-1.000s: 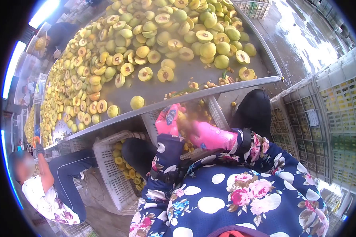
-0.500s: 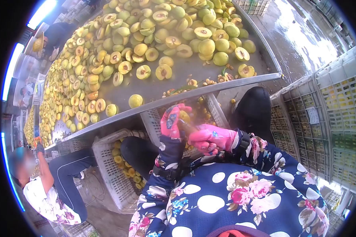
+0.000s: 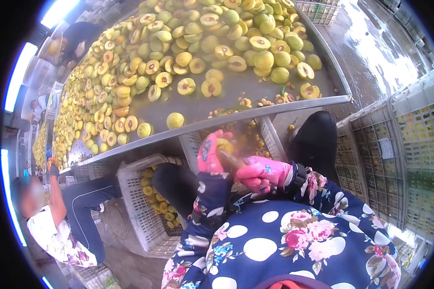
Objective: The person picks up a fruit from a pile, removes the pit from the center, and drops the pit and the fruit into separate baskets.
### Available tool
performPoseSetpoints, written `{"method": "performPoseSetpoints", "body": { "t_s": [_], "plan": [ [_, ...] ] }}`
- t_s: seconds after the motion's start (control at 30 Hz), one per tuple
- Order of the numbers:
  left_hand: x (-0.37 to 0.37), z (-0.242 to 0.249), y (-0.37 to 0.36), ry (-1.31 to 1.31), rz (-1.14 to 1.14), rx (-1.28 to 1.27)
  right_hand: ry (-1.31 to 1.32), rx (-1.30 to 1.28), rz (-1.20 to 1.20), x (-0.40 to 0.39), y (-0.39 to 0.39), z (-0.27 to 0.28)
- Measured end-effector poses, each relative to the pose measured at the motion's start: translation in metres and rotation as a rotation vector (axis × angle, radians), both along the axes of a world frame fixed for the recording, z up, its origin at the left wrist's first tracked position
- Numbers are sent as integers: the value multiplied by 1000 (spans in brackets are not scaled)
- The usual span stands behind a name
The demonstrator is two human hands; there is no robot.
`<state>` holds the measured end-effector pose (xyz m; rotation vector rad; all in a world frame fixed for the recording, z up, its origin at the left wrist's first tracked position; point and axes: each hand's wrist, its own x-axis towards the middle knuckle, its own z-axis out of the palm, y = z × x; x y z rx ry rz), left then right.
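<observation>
My left hand (image 3: 211, 155), in a pink glove, is closed round a yellow stone fruit (image 3: 224, 145), partly hidden by the fingers. My right hand (image 3: 265, 174), also pink-gloved, grips a slim hand tool (image 3: 231, 160) whose tip points at the fruit. Blur hides the tool's exact kind. Both hands are above a white plastic crate (image 3: 271, 137) holding small yellow-brown bits, between my knees. Just beyond them, a metal table (image 3: 152, 108) carries a large heap of halved yellow-green stone fruit (image 3: 193, 41), many with brown pits showing.
A raised metal edge (image 3: 255, 113) runs along the table's near side. Left of my knee stands a white crate (image 3: 132, 202) with fruit halves. Stacked crates (image 3: 395, 149) of fruit rise at the right. A co-worker (image 3: 58, 221) sits at the left. Wet floor (image 3: 371, 48) lies beyond.
The whole view has shifted slightly, so the table and crates appear a little lower and further right. Both hands keep their hold, with the tool still at the fruit.
</observation>
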<state>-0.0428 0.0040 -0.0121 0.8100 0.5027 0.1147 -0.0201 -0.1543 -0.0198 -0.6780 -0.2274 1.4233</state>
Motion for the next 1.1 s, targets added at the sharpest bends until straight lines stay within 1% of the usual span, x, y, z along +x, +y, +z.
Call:
{"method": "performPoseSetpoints", "body": {
  "t_s": [0.07,0.1,0.13,0.2,0.23,0.27,0.3,0.33,0.37,0.4,0.43,0.47,0.53,0.57,0.6,0.67,0.7,0.73,0.8,0.87,0.9,1.0,1.03,1.1],
  "plan": [
    [-8,-4,34,-130,44,-281,-74,-51,62,1,0,19],
    [-11,-10,69,-155,181,-178,25,145,92,4,-3,8],
    [-17,-15,113,-175,317,-75,-38,24,108,6,0,8],
    [-38,-9,191,-89,294,99,-159,-219,128,7,5,8],
    [-45,-23,229,43,260,627,-371,-353,179,7,10,-15],
    [-49,-35,252,182,212,1153,-725,-410,207,3,11,-42],
    [-44,-3,229,452,154,1571,-1085,-457,225,-3,10,-67],
    [-34,29,206,743,81,1975,-1445,-499,235,-4,12,-79],
    [-18,28,214,672,61,1612,-1037,-668,213,1,17,-45],
    [-6,24,216,634,-10,1925,-1149,-650,208,2,17,-51],
    [8,-22,258,483,-126,1818,-1261,-631,207,3,13,-62],
    [35,-34,253,436,-183,1840,-1375,-611,199,3,11,-68],
    [79,18,166,633,-412,1707,-1039,-580,56,7,8,-61],
    [97,-5,169,650,-525,1910,-960,-601,49,9,7,-53],
    [108,-19,172,634,-564,1859,-882,-623,39,12,5,-44],
    [123,-26,169,601,-639,1761,-897,-746,137,22,4,-25],
    [122,-28,170,461,-561,1619,-823,-707,96,24,1,-23],
    [121,-47,177,251,-455,1049,-746,-666,57,25,-4,-23],
    [102,-22,158,-9,-437,278,-585,-548,-37,26,-7,-13],
    [81,14,126,-72,-463,-93,-412,-397,-145,30,-6,17],
    [73,23,112,-107,-469,-277,-430,-392,-140,32,-3,26],
    [56,22,85,-101,-439,-331,-613,-398,-192,30,5,43],
    [51,24,70,-25,-324,-356,-684,-409,-200,28,6,47],
    [42,23,57,-55,-334,-244,-828,-437,-217,26,7,52]
  ]
}}
